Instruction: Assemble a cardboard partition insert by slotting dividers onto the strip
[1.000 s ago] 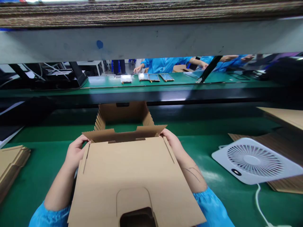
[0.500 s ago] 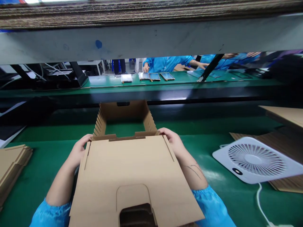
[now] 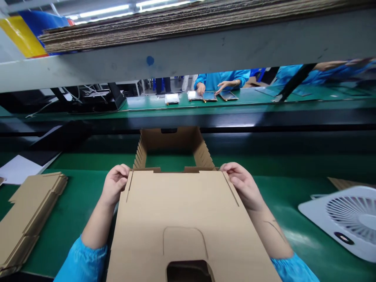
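Observation:
A brown cardboard box (image 3: 182,207) lies in front of me, its broad panel facing up with a cut-out hole near the bottom of the view. Its far left corner is pinched by my left hand (image 3: 115,184), fingers curled at the edge. At the far right corner, my right hand (image 3: 242,184) has its fingers bent over the folded edge. Small tabs stand along the far edge between the hands. Just beyond stands an open cardboard frame (image 3: 173,140) with notched side walls, green surface showing inside it.
Flat cardboard pieces (image 3: 35,211) are stacked at left, near white paper (image 3: 19,169). A white fan (image 3: 346,219) lies at right. Overhead, a grey shelf (image 3: 188,55) bears stacked cardboard (image 3: 147,31). Across the bench, a co-worker's hands (image 3: 225,86) touch small screens (image 3: 210,96).
The view has shifted left, so most things sit further right. Both my hands stay at the box's far corners, the left one with fingers more visible. The co-worker's hands have moved onto the screens.

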The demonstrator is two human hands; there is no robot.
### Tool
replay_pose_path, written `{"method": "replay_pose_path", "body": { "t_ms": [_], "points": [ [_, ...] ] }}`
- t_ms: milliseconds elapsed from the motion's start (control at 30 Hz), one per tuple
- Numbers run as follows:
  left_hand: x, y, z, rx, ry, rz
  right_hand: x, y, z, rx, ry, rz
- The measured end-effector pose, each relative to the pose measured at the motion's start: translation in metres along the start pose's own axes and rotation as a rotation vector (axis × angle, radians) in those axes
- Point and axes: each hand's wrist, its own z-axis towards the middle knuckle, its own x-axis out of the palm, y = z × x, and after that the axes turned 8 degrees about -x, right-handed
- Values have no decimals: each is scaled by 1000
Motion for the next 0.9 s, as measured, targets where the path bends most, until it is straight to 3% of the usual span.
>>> {"method": "replay_pose_path", "body": {
  "t_ms": [233, 400, 600, 733, 900],
  "points": [
    [8, 7, 1, 95, -197, 97, 4, -11, 1, -101, -222, -163],
    [7, 1, -2, 156, -205, 121, 7, -12, 0, -136, -198, -212],
    [9, 9, 2, 30, -298, 136, 14, -10, -1, -111, -199, -195],
    [8, 10, 1, 53, -270, 110, 15, -7, -2, -104, -206, -201],
    [-3, 8, -8, 310, -152, 119, 12, -7, -2, -98, -210, -192]
  ]
}}
